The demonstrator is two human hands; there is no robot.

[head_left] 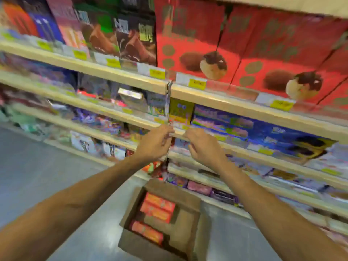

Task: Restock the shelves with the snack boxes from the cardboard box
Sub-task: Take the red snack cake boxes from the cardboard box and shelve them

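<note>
An open cardboard box [188, 219] stands on the floor below the shelves, with three orange-red snack boxes [157, 209] lying in its left half. Both arms reach forward to the front edge of a middle shelf [244, 147]. My left hand [155, 144] sits at the metal upright between the two shelf bays, fingers loosely curled. My right hand [204, 146] is just right of it, fingertips at the shelf lip. Neither hand shows a box in it. A yellow-green box [180, 110] stands on the shelf just behind the hands. The frame is motion-blurred.
Large red boxes [263, 44] fill the top right shelf, dark chocolate snack boxes [131, 34] the top left. Blue packs [273, 132] lie right of the hands. Lower shelves hold mixed packets. Grey floor [47, 176] stretches to the left.
</note>
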